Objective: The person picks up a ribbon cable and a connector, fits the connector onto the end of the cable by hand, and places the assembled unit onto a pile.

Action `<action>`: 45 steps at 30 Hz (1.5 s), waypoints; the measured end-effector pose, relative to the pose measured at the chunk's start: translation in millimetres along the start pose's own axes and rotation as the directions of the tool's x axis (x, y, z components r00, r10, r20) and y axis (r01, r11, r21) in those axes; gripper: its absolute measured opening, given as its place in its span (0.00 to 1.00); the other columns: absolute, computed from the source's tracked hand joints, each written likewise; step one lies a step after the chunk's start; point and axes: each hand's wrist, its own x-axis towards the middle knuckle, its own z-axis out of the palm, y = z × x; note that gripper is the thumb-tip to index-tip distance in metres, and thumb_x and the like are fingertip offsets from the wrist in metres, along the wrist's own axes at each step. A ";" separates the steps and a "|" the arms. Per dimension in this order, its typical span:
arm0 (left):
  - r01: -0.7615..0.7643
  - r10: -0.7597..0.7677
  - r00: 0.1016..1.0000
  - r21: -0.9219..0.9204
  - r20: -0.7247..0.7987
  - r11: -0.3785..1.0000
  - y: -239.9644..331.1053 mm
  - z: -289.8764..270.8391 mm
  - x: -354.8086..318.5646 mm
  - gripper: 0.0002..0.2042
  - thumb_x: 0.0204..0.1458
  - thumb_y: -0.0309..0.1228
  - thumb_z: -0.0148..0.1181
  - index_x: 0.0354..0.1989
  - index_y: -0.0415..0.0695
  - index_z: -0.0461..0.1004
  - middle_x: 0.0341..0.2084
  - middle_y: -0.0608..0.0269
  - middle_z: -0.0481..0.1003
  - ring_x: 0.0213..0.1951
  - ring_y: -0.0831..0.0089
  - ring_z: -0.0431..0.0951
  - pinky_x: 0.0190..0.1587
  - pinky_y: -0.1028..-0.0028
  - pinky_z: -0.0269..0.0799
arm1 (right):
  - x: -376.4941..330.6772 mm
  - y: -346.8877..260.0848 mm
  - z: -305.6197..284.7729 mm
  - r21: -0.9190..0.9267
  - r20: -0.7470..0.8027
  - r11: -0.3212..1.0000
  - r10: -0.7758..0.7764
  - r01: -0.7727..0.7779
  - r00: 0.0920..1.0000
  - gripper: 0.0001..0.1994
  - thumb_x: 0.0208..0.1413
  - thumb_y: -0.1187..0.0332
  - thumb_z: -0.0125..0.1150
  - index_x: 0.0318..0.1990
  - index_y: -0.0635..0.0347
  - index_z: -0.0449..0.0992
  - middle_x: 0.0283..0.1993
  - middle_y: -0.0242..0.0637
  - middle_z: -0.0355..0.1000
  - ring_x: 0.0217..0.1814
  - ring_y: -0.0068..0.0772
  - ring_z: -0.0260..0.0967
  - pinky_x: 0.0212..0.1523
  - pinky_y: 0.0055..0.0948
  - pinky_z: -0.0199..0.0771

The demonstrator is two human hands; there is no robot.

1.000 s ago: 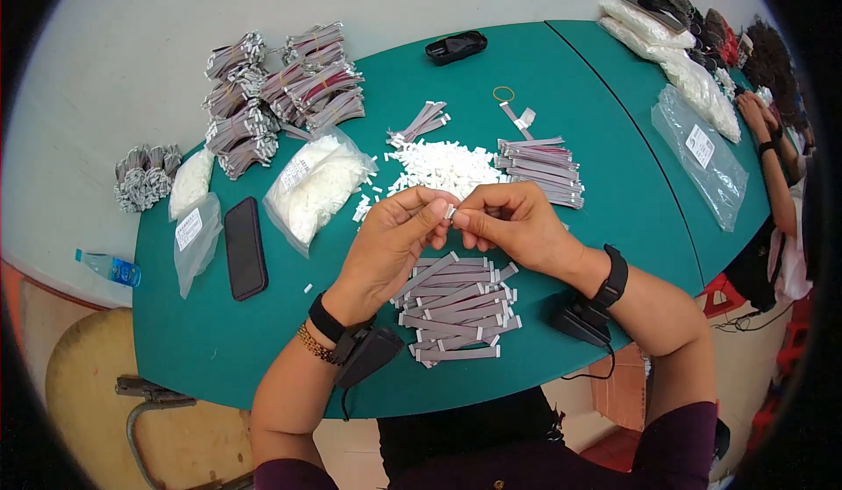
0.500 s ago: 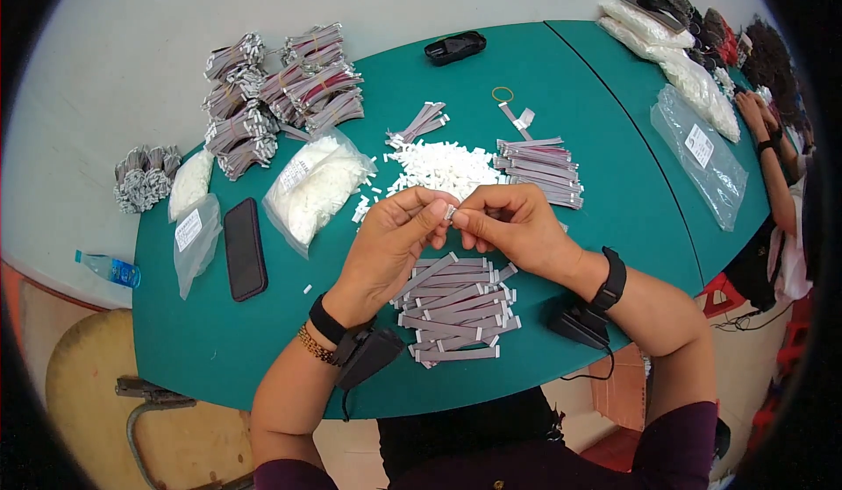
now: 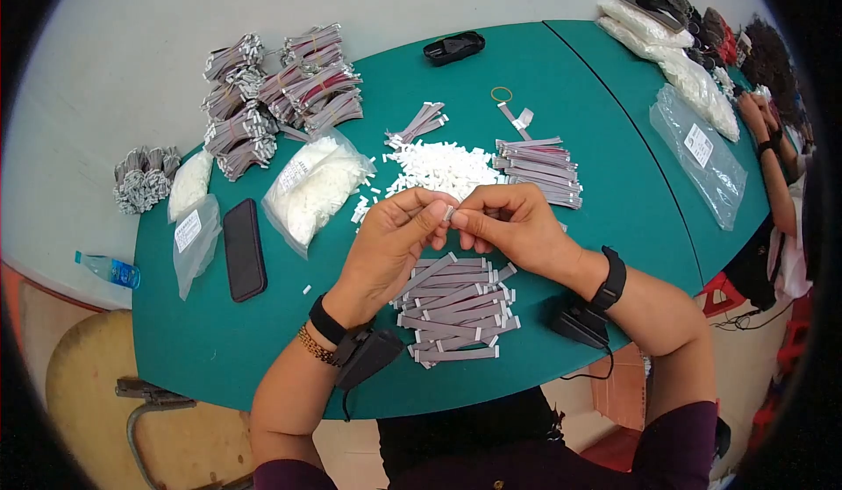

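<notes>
Fingertips of my left hand [image 3: 405, 227] and my right hand [image 3: 513, 222] meet over the table, both closed in a pinch. Between them shows a small white connector piece [image 3: 450, 214]; whether a cable hangs from it is hidden by the fingers. Just beyond my hands lies a heap of small white plastic pieces [image 3: 447, 167]. Below them, nearer me, is a loose pile of short grey ribbon cables [image 3: 458, 306] with white ends. A neater stack of ribbon cables [image 3: 537, 172] lies beyond my right hand, and a few crossed ribbon cables [image 3: 417, 123] lie behind the heap.
Bundled ribbon cables [image 3: 307, 86] are piled at the back left. Near them are a bag of white pieces [image 3: 316, 183], a black phone [image 3: 244, 249] and a bottle [image 3: 107, 269]. A clear bag [image 3: 702, 161] lies at right, near a co-worker's arm [image 3: 776, 174]. A black case [image 3: 454, 47] sits far back.
</notes>
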 end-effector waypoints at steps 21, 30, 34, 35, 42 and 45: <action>-0.253 0.293 0.956 0.439 -0.025 0.862 -5.3 10.8 -0.7 0.07 0.54 0.29 0.55 0.35 0.37 0.73 0.27 0.66 0.74 0.26 0.84 0.68 0.29 0.83 0.64 | -1.9 -1.2 1.7 -0.056 -0.021 0.998 0.017 -0.018 1.000 0.09 0.55 0.68 0.56 0.25 0.62 0.73 0.19 0.28 0.70 0.19 0.11 0.62 0.19 0.12 0.59; -0.165 0.170 0.985 0.272 0.004 0.948 -4.1 2.5 2.2 0.08 0.53 0.30 0.56 0.36 0.37 0.72 0.29 0.65 0.74 0.28 0.83 0.68 0.31 0.82 0.64 | 0.9 -1.3 -0.4 -0.049 0.003 0.997 0.059 -0.058 0.998 0.09 0.55 0.67 0.55 0.26 0.61 0.72 0.19 0.27 0.68 0.17 0.11 0.60 0.17 0.13 0.56; -0.161 0.166 0.986 0.285 0.004 0.945 -3.2 1.6 2.8 0.08 0.53 0.30 0.55 0.36 0.38 0.72 0.28 0.66 0.73 0.28 0.83 0.68 0.30 0.82 0.63 | 0.8 -3.5 0.8 -0.054 -0.002 0.996 0.069 -0.069 0.998 0.08 0.54 0.68 0.56 0.26 0.61 0.72 0.19 0.27 0.68 0.16 0.10 0.60 0.17 0.13 0.55; -0.160 0.166 0.986 0.284 0.004 0.945 -3.4 1.4 2.8 0.08 0.53 0.30 0.55 0.36 0.38 0.72 0.28 0.66 0.73 0.28 0.83 0.68 0.30 0.82 0.63 | 0.9 -3.2 0.9 -0.054 -0.003 0.996 0.069 -0.069 0.998 0.08 0.54 0.68 0.56 0.26 0.61 0.72 0.19 0.27 0.68 0.16 0.10 0.60 0.17 0.13 0.55; -0.167 0.177 0.984 0.313 -0.004 0.935 -5.0 0.5 2.5 0.08 0.53 0.30 0.56 0.36 0.39 0.72 0.28 0.68 0.73 0.27 0.85 0.67 0.30 0.84 0.63 | 0.2 -1.8 1.6 0.000 -0.013 0.995 0.096 -0.096 0.995 0.06 0.52 0.70 0.59 0.26 0.61 0.72 0.19 0.27 0.68 0.16 0.10 0.60 0.16 0.13 0.55; -0.149 0.168 0.986 0.349 -0.023 0.925 -4.7 0.7 2.0 0.07 0.53 0.30 0.56 0.36 0.39 0.72 0.28 0.68 0.73 0.28 0.85 0.67 0.30 0.84 0.62 | 0.0 -3.6 1.4 -0.005 -0.006 0.993 0.114 -0.114 0.993 0.06 0.52 0.70 0.59 0.26 0.61 0.72 0.19 0.27 0.69 0.16 0.10 0.60 0.16 0.13 0.54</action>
